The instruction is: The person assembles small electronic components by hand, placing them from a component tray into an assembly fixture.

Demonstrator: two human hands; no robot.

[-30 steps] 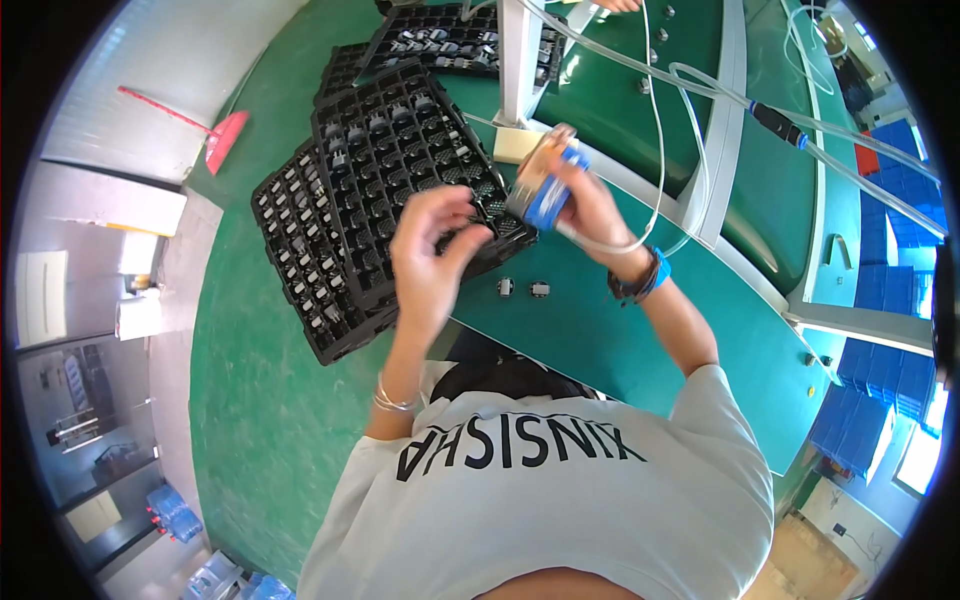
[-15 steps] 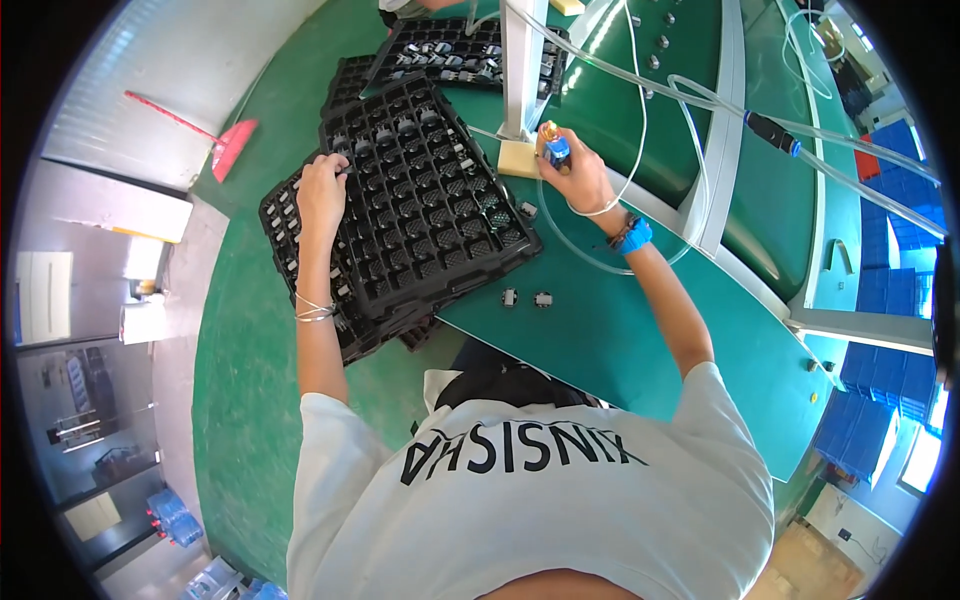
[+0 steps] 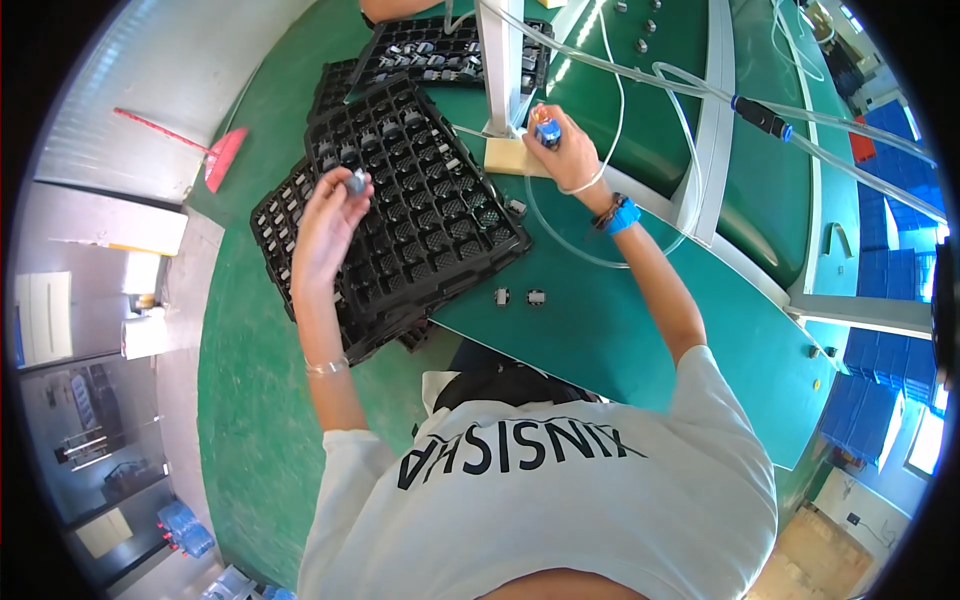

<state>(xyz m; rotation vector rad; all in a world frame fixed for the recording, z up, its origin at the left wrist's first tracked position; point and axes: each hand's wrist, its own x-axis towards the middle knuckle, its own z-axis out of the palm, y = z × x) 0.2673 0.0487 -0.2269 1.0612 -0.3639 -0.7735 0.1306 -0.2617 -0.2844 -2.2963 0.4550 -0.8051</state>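
My left hand [image 3: 330,225] is raised over the black compartment tray [image 3: 440,277], its fingers pinching a small grey metal part [image 3: 355,181]. Similar metal parts sit in some pockets of that tray, mainly toward its far end. A second black tray [image 3: 262,222] with parts in it lies underneath, sticking out on the left. Farther right, my right hand [image 3: 573,160] is wrapped round a small blue tool with an orange-gold tip [image 3: 547,130]; its lower part is hidden by my fingers. A yellow foam block [image 3: 512,157] lies next to that hand.
Two loose metal parts [image 3: 519,297] lie on the green tabletop [image 3: 620,330]. A white upright post [image 3: 503,75] stands beyond the foam block. Clear tubing [image 3: 640,75] hangs across the right side. Another parts tray [image 3: 440,55] lies at the back near a person's arm [image 3: 400,8].
My left hand has lifted off the trays' left side and moved right, now with a metal part in its fingers. My right hand keeps the blue tool; the view has shifted slightly.
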